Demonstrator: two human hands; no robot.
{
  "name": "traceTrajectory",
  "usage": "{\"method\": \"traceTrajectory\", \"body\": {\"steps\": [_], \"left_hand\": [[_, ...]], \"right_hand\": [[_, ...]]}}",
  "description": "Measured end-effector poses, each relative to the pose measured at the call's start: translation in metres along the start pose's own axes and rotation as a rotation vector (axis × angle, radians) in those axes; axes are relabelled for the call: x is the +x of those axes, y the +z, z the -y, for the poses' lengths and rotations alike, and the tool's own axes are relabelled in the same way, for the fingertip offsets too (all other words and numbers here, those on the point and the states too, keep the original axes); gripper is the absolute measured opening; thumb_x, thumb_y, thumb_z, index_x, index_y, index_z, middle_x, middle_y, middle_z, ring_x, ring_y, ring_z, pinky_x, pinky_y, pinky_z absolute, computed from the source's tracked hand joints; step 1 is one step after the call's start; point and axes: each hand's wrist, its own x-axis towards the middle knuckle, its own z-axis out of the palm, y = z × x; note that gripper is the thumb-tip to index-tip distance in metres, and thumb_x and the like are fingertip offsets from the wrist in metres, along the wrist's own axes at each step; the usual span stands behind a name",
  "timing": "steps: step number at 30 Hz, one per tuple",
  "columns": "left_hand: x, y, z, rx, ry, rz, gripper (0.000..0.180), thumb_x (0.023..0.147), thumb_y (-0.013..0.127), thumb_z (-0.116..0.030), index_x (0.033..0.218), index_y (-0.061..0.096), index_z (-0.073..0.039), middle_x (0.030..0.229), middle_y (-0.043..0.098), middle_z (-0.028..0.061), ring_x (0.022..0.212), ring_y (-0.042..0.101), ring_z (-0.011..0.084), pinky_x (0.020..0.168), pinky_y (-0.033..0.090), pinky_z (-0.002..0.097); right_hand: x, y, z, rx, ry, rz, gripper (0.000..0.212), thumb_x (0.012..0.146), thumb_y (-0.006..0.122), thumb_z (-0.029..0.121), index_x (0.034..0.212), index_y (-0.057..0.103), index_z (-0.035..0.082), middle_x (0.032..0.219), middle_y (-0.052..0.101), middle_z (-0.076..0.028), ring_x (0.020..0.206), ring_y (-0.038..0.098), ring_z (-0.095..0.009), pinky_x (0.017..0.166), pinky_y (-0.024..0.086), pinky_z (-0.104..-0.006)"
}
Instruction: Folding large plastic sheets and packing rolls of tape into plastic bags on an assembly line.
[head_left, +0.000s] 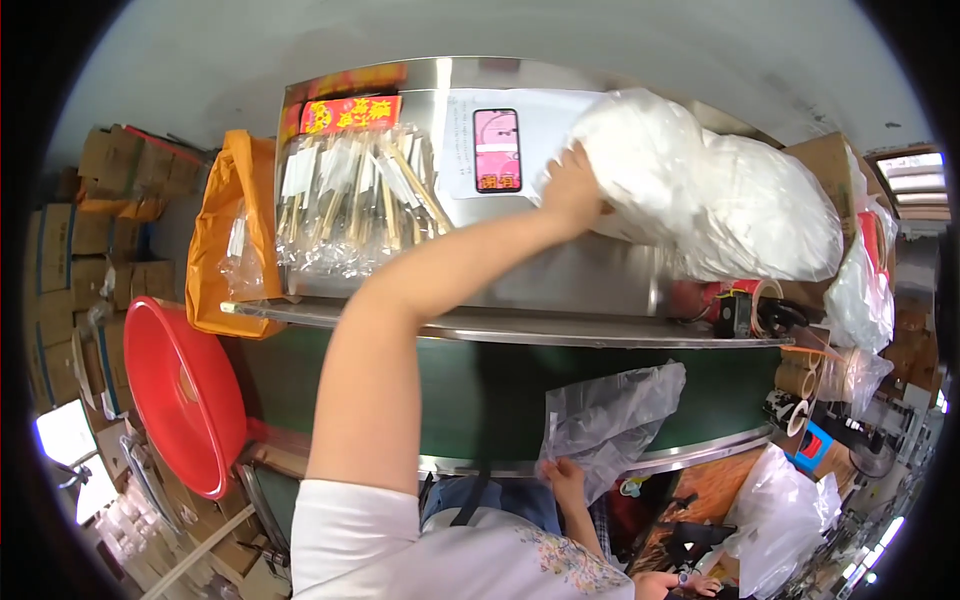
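Observation:
My left arm stretches across the steel shelf, and my left hand (574,192) is closed at the left edge of a large, bulging white plastic bag (690,185); its fingertips are partly hidden against the bag. Low down near the belt's front edge, my right hand (566,482) pinches the lower end of a clear plastic bag (618,415), which spreads over the dark green belt (470,390). On the shelf, a phone with a pink screen (497,150) lies on a white paper sheet (458,165), left of my left hand. Packets of wooden sticks (360,190) fill the shelf's left part.
An orange bag (232,240) hangs at the shelf's left end, above a red basin (185,400). Tape rolls (795,378) and a black tape dispenser (738,315) stand at the right. Another person's hand (660,585) shows at the bottom. Cardboard boxes (55,250) are stacked far left.

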Motion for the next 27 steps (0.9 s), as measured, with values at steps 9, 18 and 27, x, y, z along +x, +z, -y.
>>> {"method": "traceTrajectory", "body": {"steps": [9, 18, 27], "left_hand": [[-0.023, 0.028, -0.045, -0.249, -0.273, 0.226, 0.081, 0.073, 0.065, -0.024, 0.131, 0.021, 0.011, 0.127, 0.036, 0.0274, 0.111, 0.044, 0.0400, 0.095, 0.038, 0.0433], [0.036, -0.039, 0.095, 0.039, -0.411, -0.213, 0.047, 0.072, 0.062, -0.012, 0.110, 0.040, 0.006, 0.113, 0.044, 0.0199, 0.106, 0.043, 0.0329, 0.084, 0.046, 0.0422], [0.059, -0.070, 0.184, -0.168, -0.147, -0.064, 0.050, 0.074, 0.055, -0.006, 0.119, 0.037, 0.009, 0.103, 0.059, 0.0268, 0.093, 0.062, 0.0337, 0.081, 0.050, 0.0364]], "right_hand": [[0.001, 0.013, 0.036, 0.161, 0.057, 0.000, 0.019, 0.085, 0.061, 0.013, 0.070, 0.055, 0.003, 0.064, 0.056, -0.001, 0.059, 0.051, -0.009, 0.055, 0.040, -0.0248], [-0.004, 0.018, 0.044, 0.148, 0.066, 0.014, 0.020, 0.083, 0.064, 0.013, 0.070, 0.055, 0.003, 0.062, 0.054, 0.000, 0.057, 0.050, -0.008, 0.053, 0.039, -0.0246], [0.002, 0.019, -0.006, -0.196, 0.129, -0.050, 0.024, 0.081, 0.067, 0.020, 0.073, 0.057, 0.000, 0.063, 0.056, -0.002, 0.060, 0.051, -0.009, 0.055, 0.040, -0.0265]]}}
